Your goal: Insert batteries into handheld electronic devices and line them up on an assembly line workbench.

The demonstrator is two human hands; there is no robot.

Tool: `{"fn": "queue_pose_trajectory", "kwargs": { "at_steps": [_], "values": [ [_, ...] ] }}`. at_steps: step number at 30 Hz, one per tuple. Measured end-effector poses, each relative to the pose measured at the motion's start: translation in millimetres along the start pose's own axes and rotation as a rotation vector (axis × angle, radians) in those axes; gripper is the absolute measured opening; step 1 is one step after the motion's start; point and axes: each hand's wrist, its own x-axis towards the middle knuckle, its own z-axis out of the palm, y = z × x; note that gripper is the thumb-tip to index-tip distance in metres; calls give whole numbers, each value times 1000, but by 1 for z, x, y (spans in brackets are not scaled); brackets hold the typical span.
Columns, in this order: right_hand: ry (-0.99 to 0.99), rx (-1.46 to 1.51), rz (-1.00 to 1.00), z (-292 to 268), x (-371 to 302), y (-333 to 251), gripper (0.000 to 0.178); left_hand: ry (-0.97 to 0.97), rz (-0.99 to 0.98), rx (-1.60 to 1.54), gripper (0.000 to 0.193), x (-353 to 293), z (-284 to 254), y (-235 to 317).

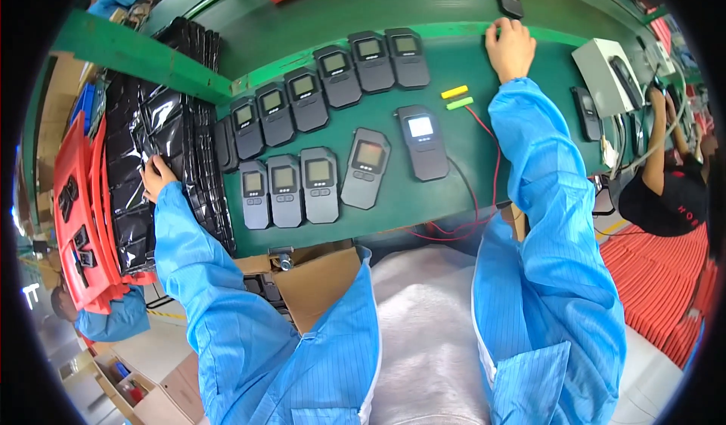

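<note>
At the far right of the bench my right hand has its fingers bent and closed at the near end of a dark handheld meter. That meter lies on the green surface beyond the bench's raised edge. My left hand is at the left, its fingers curled on a stack of shiny black plastic trays; part of its grip is hidden. Between my arms lie a meter with a lit screen and a tilted grey meter with a reddish screen.
Several grey meters lie in two rows on the green bench. Yellow and green connectors sit near a red wire. A white box stands right; a co-worker's arm shows beyond. Red trays stand left.
</note>
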Motion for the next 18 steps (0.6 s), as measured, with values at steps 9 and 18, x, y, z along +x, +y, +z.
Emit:
{"fn": "queue_pose_trajectory", "kwargs": {
  "at_steps": [9, 18],
  "values": [
    [-125, 188, 127, 11, -1, -5, 19, -174, 22, 228, 50, 27, -24, 8],
    [-285, 394, 125, -2, 0, 7, 27, 250, 531, -169, 28, -34, -173, 145]
  ]
}}
